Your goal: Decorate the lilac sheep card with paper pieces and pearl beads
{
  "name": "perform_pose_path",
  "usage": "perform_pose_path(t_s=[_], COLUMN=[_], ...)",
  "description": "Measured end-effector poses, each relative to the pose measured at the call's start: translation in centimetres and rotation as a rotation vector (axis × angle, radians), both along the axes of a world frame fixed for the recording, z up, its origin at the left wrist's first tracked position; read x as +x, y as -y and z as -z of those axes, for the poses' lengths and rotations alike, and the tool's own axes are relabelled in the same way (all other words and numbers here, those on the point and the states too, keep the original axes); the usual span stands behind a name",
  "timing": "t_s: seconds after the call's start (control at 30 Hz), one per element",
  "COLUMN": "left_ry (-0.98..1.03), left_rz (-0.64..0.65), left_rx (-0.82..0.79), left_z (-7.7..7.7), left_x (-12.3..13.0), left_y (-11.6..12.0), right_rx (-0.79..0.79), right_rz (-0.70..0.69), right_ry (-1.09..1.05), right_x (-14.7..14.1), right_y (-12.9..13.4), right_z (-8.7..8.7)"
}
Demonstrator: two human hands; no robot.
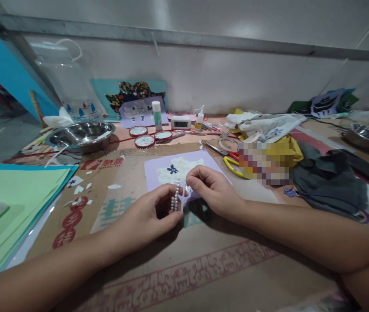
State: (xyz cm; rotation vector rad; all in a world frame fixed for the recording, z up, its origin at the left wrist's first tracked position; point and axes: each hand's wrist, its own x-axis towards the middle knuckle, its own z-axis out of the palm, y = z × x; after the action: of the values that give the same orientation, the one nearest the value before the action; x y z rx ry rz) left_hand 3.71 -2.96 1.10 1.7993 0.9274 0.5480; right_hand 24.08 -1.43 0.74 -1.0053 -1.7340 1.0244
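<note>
My left hand (153, 212) is closed around a strip of pearl beads (175, 200), with rows of small shiny beads facing right and a pale backing edge beside them. My right hand (215, 190) is in a pinch just to the right of the strip, close to a small clear or white piece at its fingertips; what exactly it grips is too small to tell. Behind both hands lies a lilac sheet (153, 167) bearing a white cut-out shape (191, 167) with a dark blue flower (172, 169). My hands partly cover the sheet's near side.
Scissors (217, 149) and yellow-handled pliers (234, 168) lie right of the sheet. Behind stand a glue stick (156, 116), a small glue bottle (199, 119), a digital clock (181, 123) and round lids (144, 141). A metal bowl (82, 135) and green paper (18, 195) are left.
</note>
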Motion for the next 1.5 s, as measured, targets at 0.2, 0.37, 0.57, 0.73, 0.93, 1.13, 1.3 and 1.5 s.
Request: perform_pose_path(t_s=[0.2,0.37,0.57,0.73,0.93,1.13,1.3,1.5], left_ry=[0.091,-0.004,-0.024,-0.045,-0.053,-0.059,-0.011,-0.034], left_rz=[-0.081,-0.222,-0.243,-0.223,-0.205,-0.230,-0.244,-0.242], left_rx=[-0.009,0.118,0.141,0.145,0.137,0.180,0.146,0.121], left_z=[-0.5,-0.4,-0.6,-0.9,-0.8,-0.5,-0.5,-0.8], left_x=[0.0,0.0,0.1,0.3,0.3,-0.1,-0.4,-0.5], left_y=[0.1,-0.3,-0.3,-0.2,-0.2,-0.2,-0.3,-0.3], right_rx=[0.046,0.076,0.012,0.012,-0.015,0.115,0.299,0.348], right_rz=[-0.002,-0.016,-0.046,-0.050,-0.074,-0.074,-0.046,-0.151], right_ry=[0.061,0.142,0.077,0.137,0.141,0.106,0.158,0.070], right_x=[0.0,-0.3,-0.4,-0.5,-0.6,-0.1,0.7,1.0], right_y=[0.4,0.8,0.7,0.7,0.7,0.6,0.7,1.4], right_z=[-0.2,-0.3,-0.1,-0.1,0.0,-0.3,-0.5,0.4])
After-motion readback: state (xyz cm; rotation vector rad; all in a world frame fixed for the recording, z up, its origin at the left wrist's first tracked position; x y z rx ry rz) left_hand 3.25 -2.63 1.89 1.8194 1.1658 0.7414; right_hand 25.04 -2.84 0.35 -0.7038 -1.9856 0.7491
